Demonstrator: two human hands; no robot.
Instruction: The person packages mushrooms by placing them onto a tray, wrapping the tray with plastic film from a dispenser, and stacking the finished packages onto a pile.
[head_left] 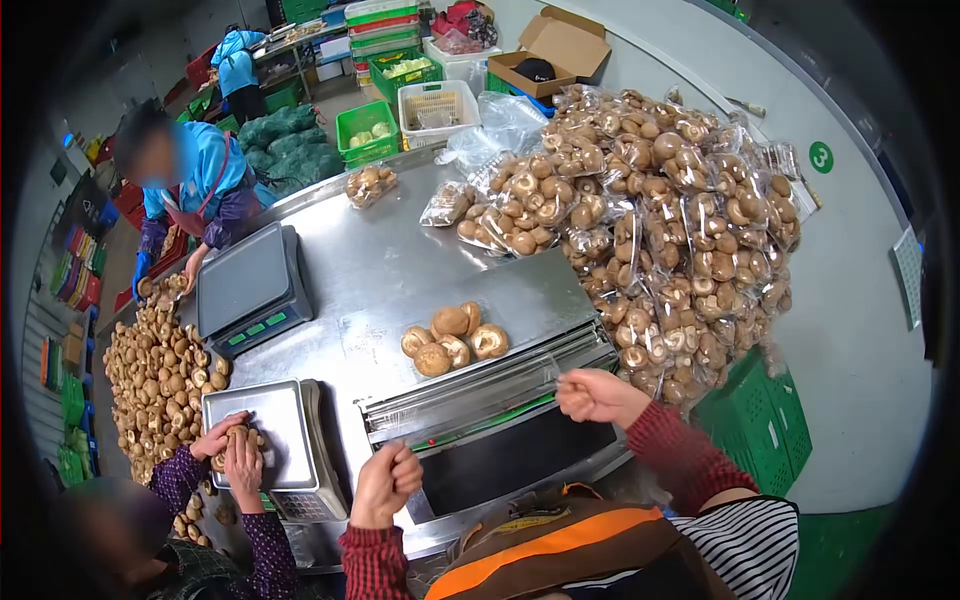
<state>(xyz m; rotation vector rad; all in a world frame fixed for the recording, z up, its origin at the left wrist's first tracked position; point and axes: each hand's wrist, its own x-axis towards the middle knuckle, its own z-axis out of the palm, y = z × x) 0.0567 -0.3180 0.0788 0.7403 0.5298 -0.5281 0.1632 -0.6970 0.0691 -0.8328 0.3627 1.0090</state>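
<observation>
Head cam, clock directions from the middle of our view: our left hand (385, 482) is at 7 o'clock, fingers curled closed, and our right hand (603, 395) is at 4, also balled up. There's some clear plastic film (548, 372) just beside the right one, but it's so see-through we can't tell if either fist is gripping it. Beyond our fists is a long silver metal film wrapper (450, 410), with a little cluster of round brown mushrooms (432, 360) near dead centre, a touch toward 7. We've got a big heap of brown mushrooms in clear bags (700, 240) between 2 and 3, plus a co-worker's hands (243, 470) on mushrooms over a silver-topped scale (282, 408) at 8.
</observation>
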